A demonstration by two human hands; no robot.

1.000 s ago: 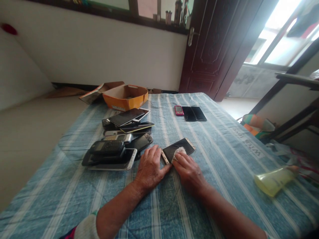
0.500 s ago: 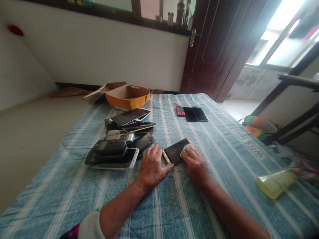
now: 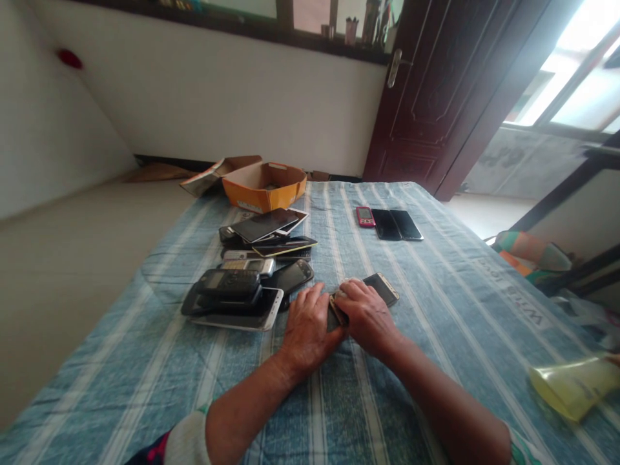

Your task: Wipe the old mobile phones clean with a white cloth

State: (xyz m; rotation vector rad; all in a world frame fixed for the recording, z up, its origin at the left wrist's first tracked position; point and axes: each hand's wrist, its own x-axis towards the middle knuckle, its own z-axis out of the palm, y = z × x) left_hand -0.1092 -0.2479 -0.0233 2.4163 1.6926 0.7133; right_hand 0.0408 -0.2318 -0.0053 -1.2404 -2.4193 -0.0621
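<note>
White wipe (image 3: 341,294) pinched under the right hand (image 3: 365,316), right on top of a gold-edged smartphone (image 3: 383,289).
The wipe's mostly hidden by the closed fingers. The left hand (image 3: 306,323) is laid open at the phone's left end, thumb by the near corner, probably so nothing slides. The phone's kept flat, screen up, on the striped cloth (image 3: 436,361), just right of the phone pile (image 3: 231,287). Compared with half a second ago, the wipe's been dragged from the right end to the left, leaving the right end uncovered.
</note>
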